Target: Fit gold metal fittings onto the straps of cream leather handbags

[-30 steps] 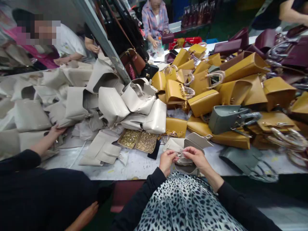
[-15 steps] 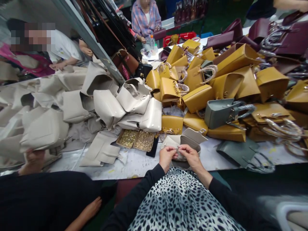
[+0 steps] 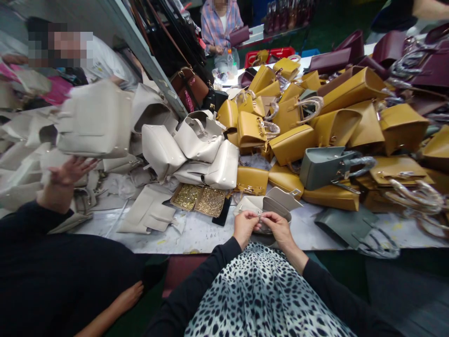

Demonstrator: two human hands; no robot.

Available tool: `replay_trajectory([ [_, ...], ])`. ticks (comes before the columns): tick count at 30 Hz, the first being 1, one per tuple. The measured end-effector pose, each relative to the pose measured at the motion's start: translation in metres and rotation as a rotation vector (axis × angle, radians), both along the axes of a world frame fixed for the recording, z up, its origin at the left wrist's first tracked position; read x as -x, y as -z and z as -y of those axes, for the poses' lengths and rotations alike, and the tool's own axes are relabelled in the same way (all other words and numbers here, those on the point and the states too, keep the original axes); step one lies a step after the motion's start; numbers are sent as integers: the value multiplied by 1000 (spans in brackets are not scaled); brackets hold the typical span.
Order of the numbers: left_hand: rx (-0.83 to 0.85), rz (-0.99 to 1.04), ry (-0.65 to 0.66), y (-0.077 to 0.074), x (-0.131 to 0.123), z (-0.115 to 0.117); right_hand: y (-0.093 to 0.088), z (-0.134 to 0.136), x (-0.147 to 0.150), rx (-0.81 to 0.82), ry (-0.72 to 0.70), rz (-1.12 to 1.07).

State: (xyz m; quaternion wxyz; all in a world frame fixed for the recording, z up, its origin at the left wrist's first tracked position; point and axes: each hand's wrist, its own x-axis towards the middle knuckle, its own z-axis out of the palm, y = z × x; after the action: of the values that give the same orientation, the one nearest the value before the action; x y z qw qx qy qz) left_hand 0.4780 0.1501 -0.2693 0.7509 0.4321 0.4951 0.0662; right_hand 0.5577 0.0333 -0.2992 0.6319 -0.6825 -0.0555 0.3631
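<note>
Right in front of me at the table's edge lies a light grey handbag, its flap folded back to the right. Above its near side my left hand and my right hand meet, each with thumb and forefinger pinched together. Whatever sits between the fingertips is too small to make out, perhaps a bit of metal on the bag. Left of my hands stands a two-part tray of small gold hardware, on a black pad. A flat grey bag piece lies farther left.
Pale grey bags are heaped to the left, mustard bags ahead and right. Two dark green bags lie among them. A co-worker's hand is at the left, under a grey bag. A slanted metal post rises behind.
My hands keep nearly the same pinch over the bag. At the left, a grey bag has gone up and away from the co-worker, whose hand is now spread beneath it.
</note>
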Motion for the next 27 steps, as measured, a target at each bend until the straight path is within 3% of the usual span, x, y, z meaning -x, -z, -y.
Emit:
replay_trajectory([
  [18, -64, 27, 60, 1, -1, 2, 0, 2, 0, -34, 28, -7],
  [27, -73, 41, 115, 1, 2, -1, 11, 5, 1, -70, -1, 21],
])
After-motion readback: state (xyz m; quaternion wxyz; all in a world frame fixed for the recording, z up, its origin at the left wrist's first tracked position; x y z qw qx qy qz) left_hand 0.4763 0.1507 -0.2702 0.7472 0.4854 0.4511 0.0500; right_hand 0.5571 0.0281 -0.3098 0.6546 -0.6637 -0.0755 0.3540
